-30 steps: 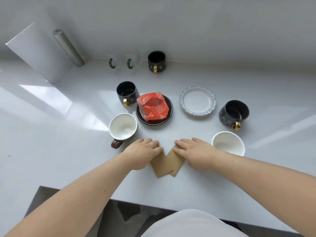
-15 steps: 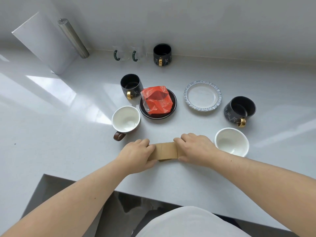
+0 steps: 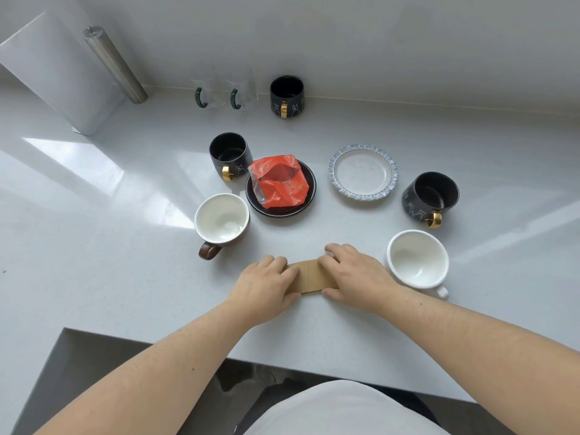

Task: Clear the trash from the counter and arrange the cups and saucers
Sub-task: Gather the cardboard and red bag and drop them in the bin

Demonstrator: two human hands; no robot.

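Note:
A flat brown cardboard piece (image 3: 309, 276) lies on the white counter (image 3: 125, 246) near the front. My left hand (image 3: 266, 285) grips its left end and my right hand (image 3: 353, 276) its right end. Behind it an orange plastic wrapper (image 3: 279, 180) rests on a black saucer (image 3: 309, 191). A white, blue-rimmed saucer (image 3: 363, 172) lies empty to the right. Black mugs with gold handles stand at left (image 3: 228, 155), right (image 3: 430, 196) and against the wall (image 3: 286, 95). A brown-handled white cup (image 3: 221, 222) and a white cup (image 3: 417, 259) flank my hands.
Two clear glass cups with green handles (image 3: 219, 94) stand by the back wall. A steel cylinder (image 3: 114, 64) and a white panel (image 3: 56, 73) occupy the back left corner. The counter's front edge runs below my forearms, with a dark floor beneath.
The cardboard, earlier bent in a V under my hands, now lies straight and flat between them. My hands have shifted slightly forward and gripped its two ends.

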